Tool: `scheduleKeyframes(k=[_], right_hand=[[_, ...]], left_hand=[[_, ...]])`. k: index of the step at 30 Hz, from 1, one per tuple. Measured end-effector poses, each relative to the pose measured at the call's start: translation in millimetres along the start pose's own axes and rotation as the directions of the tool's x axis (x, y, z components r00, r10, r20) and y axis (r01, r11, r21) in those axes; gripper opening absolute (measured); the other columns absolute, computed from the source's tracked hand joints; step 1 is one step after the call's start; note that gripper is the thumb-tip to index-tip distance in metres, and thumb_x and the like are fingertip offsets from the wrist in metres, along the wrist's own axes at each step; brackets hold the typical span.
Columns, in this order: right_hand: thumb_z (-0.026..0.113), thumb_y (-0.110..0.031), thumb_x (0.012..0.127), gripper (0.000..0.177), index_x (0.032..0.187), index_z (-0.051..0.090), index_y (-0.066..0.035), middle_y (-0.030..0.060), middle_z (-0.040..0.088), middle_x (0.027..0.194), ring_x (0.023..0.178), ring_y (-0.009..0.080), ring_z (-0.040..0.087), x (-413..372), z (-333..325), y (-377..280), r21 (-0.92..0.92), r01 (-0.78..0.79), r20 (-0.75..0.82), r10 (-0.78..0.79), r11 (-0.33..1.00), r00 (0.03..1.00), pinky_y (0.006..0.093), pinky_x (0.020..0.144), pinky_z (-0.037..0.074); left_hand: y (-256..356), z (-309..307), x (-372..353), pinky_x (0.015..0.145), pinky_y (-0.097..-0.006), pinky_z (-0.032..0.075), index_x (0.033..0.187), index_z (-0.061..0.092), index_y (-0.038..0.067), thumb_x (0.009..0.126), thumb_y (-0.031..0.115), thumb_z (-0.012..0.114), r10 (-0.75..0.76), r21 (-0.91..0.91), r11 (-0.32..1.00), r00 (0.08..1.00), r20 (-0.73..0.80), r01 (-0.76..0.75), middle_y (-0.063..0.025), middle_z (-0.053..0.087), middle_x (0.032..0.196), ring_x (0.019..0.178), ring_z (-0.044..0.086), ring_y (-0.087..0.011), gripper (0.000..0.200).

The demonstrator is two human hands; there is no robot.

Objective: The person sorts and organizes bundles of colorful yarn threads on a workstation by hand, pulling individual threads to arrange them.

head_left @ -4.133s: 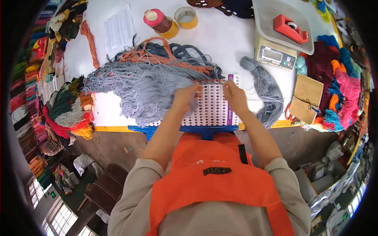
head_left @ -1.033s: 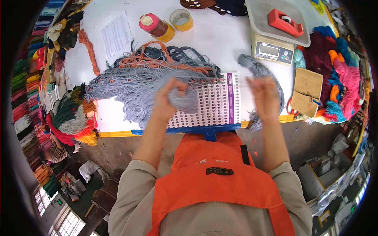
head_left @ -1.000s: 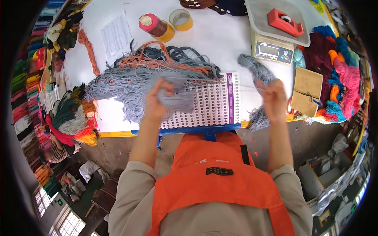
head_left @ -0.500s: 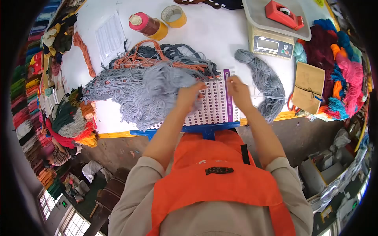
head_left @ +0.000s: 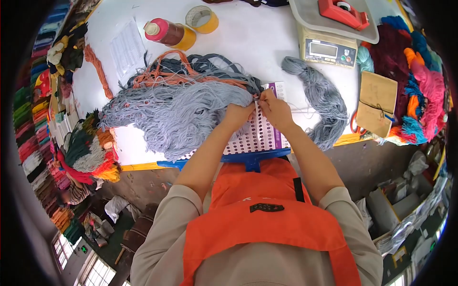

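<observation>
Head view: on the tabletop (head_left: 267,40), pale grey yarn (head_left: 195,112) just beside the left hand (head_left: 238,116), spread out mainly to the left, with its long axis running roughly side to side and its narrow end at the fingers, near the top edge of a perforated card (head_left: 260,128). Nearer of the two to that mass: the left hand. Close by the card's purple strip (head_left: 278,139), the right hand (head_left: 276,113), fingertips almost meeting those of the left at the narrow end. Fingers of both hands bent and drawn in, with little gap visible; whether pinching a strand, too small and too covered to tell. To the right of the right hand, a separate grey skein (head_left: 324,97), long axis slanting from far left to near right, with thin loose threads in between. Beyond the pale yarn, on the far side, coral yarn (head_left: 155,80) and dark yarn (head_left: 202,64).
</observation>
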State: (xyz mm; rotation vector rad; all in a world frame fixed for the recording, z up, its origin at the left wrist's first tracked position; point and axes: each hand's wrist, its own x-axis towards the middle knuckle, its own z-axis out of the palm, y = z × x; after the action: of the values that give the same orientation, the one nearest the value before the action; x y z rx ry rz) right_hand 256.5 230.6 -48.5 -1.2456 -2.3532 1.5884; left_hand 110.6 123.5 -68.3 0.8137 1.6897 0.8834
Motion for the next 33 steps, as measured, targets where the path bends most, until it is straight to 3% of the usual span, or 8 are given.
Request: scheduleKeyframes(k=[4, 8, 10, 15, 23, 28, 31, 33], right_hand=[[0.057, -0.023, 0.092, 0.016, 0.101, 0.051, -0.010, 0.0108, 0.067, 0.073, 0.066, 0.0318, 0.066, 2.9, -1.7, 5.5, 0.070, -0.061, 0.056, 0.057, 0.996, 0.997, 0.0420, 0.062, 0.050], [0.059, -0.021, 0.091, 0.017, 0.101, 0.053, -0.009, 0.0093, 0.067, 0.073, 0.063, 0.0256, 0.067, 4.0, -2.2, 10.2, 0.161, -0.086, 0.086, 0.073, 0.983, 0.994, 0.0384, 0.061, 0.050], [0.063, -0.021, 0.089, 0.021, 0.104, 0.056, -0.008, 0.0081, 0.066, 0.072, 0.061, 0.0206, 0.066, 5.9, -3.3, 11.9, 0.231, -0.156, 0.144, 0.125, 0.960, 0.982, 0.0354, 0.059, 0.050], [0.071, -0.022, 0.085, 0.031, 0.108, 0.058, -0.007, 0.0074, 0.065, 0.072, 0.060, 0.0188, 0.063, 5.2, -8.0, 18.8, 0.522, -0.167, 0.205, 0.067, 0.837, 0.976, 0.0334, 0.059, 0.049], [0.077, -0.025, 0.078, 0.031, 0.096, 0.059, -0.007, 0.0071, 0.064, 0.075, 0.074, 0.0255, 0.064, 3.0, -5.3, -5.2, 0.001, -0.089, 0.103, 0.088, 0.996, 0.991, 0.0378, 0.065, 0.047], [0.076, -0.024, 0.077, 0.029, 0.095, 0.059, -0.009, 0.0082, 0.064, 0.077, 0.074, 0.0274, 0.063, 2.4, -4.4, -10.4, 0.001, -0.160, 0.079, 0.159, 0.987, 0.984, 0.0393, 0.067, 0.048], [0.076, -0.023, 0.078, 0.028, 0.094, 0.059, -0.008, 0.0080, 0.064, 0.077, 0.074, 0.0272, 0.064, 2.4, -1.5, -9.5, -0.009, -0.131, 0.047, 0.131, 0.991, 0.990, 0.0394, 0.068, 0.049], [0.075, -0.023, 0.078, 0.028, 0.095, 0.059, -0.008, 0.0081, 0.065, 0.077, 0.074, 0.0272, 0.064, -1.2, -1.0, -11.7, -0.018, -0.135, 0.030, 0.135, 0.991, 0.990, 0.0387, 0.069, 0.049]], left_hand=[[-2.8, -3.3, -3.0, 0.048, -0.0254, 0.043, 0.098, 0.066, 0.005, 0.090, 0.016, 0.062, -0.079, 0.172, 0.980, 0.991, -0.109, 0.098, -0.0005, 0.065, 0.076, 0.055, 0.054, -0.0090, 0.014], [28.0, -18.7, -24.2, 0.049, -0.0219, 0.039, 0.098, 0.065, 0.004, 0.089, 0.013, 0.062, -0.230, -0.444, 0.887, 0.955, -0.185, 0.127, -0.0031, 0.067, 0.080, 0.052, 0.049, -0.0095, 0.014], [30.7, -17.7, -30.5, 0.049, -0.0216, 0.036, 0.099, 0.065, 0.003, 0.086, 0.013, 0.062, -0.330, -0.863, 0.337, 0.905, 0.266, 0.377, -0.0036, 0.067, 0.079, 0.051, 0.047, -0.0093, 0.017], [46.3, 6.8, -15.0, 0.056, -0.0265, 0.042, 0.100, 0.066, 0.004, 0.086, 0.019, 0.061, -0.431, -0.247, 0.851, 0.885, 0.175, 0.463, -0.0112, 0.068, 0.096, 0.063, 0.056, -0.0118, 0.021], [57.9, -95.0, -41.7, 0.056, -0.0333, 0.046, 0.083, 0.065, 0.005, 0.083, 0.024, 0.064, -0.522, -0.403, 0.793, 0.851, -0.064, 0.456, -0.0078, 0.063, 0.072, 0.060, 0.056, -0.0149, 0.019], [2.6, -254.7, -63.1, 0.049, -0.0232, 0.036, 0.085, 0.058, 0.006, 0.093, 0.028, 0.060, -0.373, -0.872, 0.439, 0.839, -0.396, -0.216, -0.0066, 0.059, 0.066, 0.052, 0.043, -0.0097, 0.023], [64.5, -213.4, -74.5, 0.050, -0.0232, 0.036, 0.092, 0.059, 0.003, 0.096, 0.032, 0.059, -0.368, -0.601, 0.791, 0.696, -0.616, -0.114, -0.0109, 0.067, 0.079, 0.053, 0.041, -0.0095, 0.029], [84.4, -181.8, -83.5, 0.054, -0.0232, 0.037, 0.116, 0.059, -0.002, 0.095, 0.035, 0.062, -0.369, -0.583, 0.811, 0.814, -0.448, 0.047, -0.0144, 0.069, 0.098, 0.060, 0.044, -0.0086, 0.042]])
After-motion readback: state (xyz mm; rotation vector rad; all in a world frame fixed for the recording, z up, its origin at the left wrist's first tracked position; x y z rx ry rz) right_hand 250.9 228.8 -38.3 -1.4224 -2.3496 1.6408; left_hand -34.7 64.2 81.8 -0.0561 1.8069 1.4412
